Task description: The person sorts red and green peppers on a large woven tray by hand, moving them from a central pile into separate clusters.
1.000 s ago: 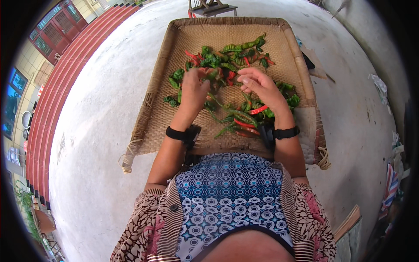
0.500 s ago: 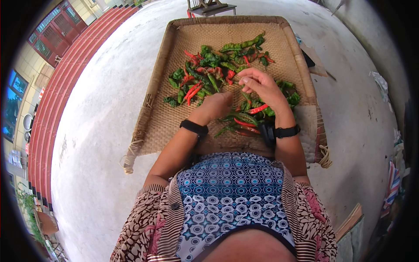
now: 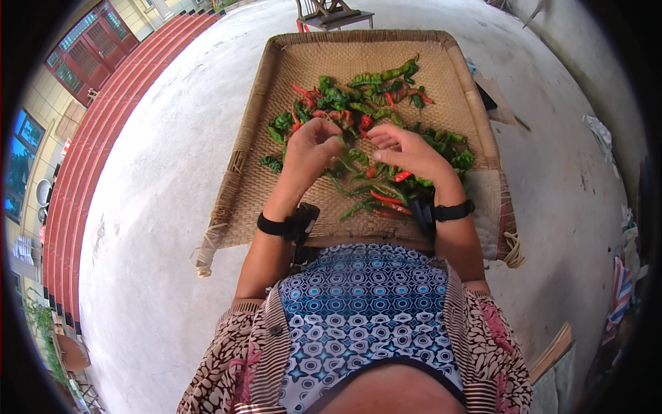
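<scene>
Red and green chili peppers [image 3: 334, 98] lie spread over a woven bamboo tray [image 3: 238, 148]; many of the green ones look wrinkled. Over the left part of the heap, my left hand [image 3: 310, 150] is closed in a pinch. A slim green chili pepper [image 3: 344, 146], smeared by motion, shows at its fingertips. My right hand [image 3: 412, 153] hovers over the right part with thumb and bent fingers apart, nothing visible between them. Below the hands, nearer my body, lie several long red and green peppers [image 3: 386, 197]. Both wrists carry black bands with small dark devices.
The tray's raised rim [image 3: 483, 131] surrounds the peppers, and its near end touches my front. Concrete ground [image 3: 152, 207] extends around it. A small table [image 3: 338, 19] stands beyond the far rim. Red steps [image 3: 103, 138] run along the left, and a wall [image 3: 586, 62] rises at right.
My left hand has moved up and to the left, away from the near peppers, its pinch turned upward. My right hand has lowered slightly and shifted a little left.
</scene>
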The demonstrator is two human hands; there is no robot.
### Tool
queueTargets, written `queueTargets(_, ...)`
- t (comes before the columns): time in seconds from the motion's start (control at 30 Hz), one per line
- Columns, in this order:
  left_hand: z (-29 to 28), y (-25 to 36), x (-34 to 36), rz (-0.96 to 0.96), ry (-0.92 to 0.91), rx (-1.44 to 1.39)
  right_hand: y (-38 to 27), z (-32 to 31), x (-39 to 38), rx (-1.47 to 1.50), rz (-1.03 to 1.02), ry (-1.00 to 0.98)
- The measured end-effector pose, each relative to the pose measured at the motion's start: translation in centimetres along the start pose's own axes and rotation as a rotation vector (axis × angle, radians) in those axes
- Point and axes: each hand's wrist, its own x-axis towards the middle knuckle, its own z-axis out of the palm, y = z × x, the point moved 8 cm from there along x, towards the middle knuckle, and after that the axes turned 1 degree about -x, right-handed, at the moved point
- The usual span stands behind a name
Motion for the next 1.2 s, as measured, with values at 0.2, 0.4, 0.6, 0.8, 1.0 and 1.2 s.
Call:
queueTargets(0.2, -1.0, 2.0, -0.9, 0.09, 0.107, -0.318, -0.2, 1.4, -0.2, -0.291, 0.027, -0.102)
queueTargets(0.4, -1.1, 3.6, -1.8, 0.164, 0.102, -0.43, -0.4, 2.2, -0.1, -0.183, 0.167, -0.186)
queueTargets(0.6, -2.5, 1.9, -1.0, 0.098, 0.205, -0.588, -0.2, 0.5, 0.3, -0.015, 0.096, -0.025)
queueTargets(0.8, -4.5, 0.5, -0.2, 0.089, 0.367, -0.307, 0.5, -1.7, 0.1, -0.088, 0.024, 0.255)
queueTargets(1.0, 3.5, -2.0, 0.4, -0.022, -0.254, -0.003, 2.1, -0.9, -0.6, -0.519, 0.245, 0.078)
queueTargets(1.2, 6.4, -2.4, -0.2, -0.039, -0.39, 0.297, -0.2, -1.1, -0.2, -0.19, 0.16, 0.138)
